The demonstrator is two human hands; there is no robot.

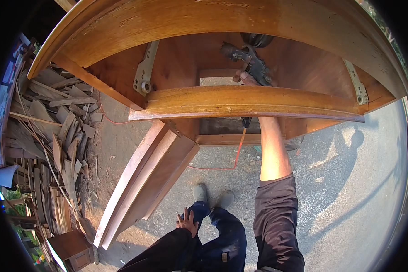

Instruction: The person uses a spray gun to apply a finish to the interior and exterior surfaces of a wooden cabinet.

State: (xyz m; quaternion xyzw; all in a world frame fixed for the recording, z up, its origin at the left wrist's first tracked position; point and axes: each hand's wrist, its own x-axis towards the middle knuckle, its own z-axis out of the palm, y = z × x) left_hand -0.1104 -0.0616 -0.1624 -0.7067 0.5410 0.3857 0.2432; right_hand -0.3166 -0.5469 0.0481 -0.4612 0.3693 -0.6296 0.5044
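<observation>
My right arm reaches up behind the curved front rail (254,100) of a brown wooden cabinet. My right hand (245,78) shows in part above that rail, its fingers closed at a dark, dusty hand-held power tool (255,65). The rail hides the rest of the grip, and the tool's exact kind is unclear. Below the rail hangs a black tapered cord end (246,122) joined to a thin red-orange cord (237,154). Down by my knee, my left hand (187,223) lies with fingers spread on my dark trousers, holding nothing.
Perforated metal brackets (144,68) (357,84) sit inside the cabinet at both sides. A wide curved panel (190,20) arches above. An open wooden door (145,181) slants down to the left. Scrap wood (63,113) is heaped at far left, above a small brown box (72,249).
</observation>
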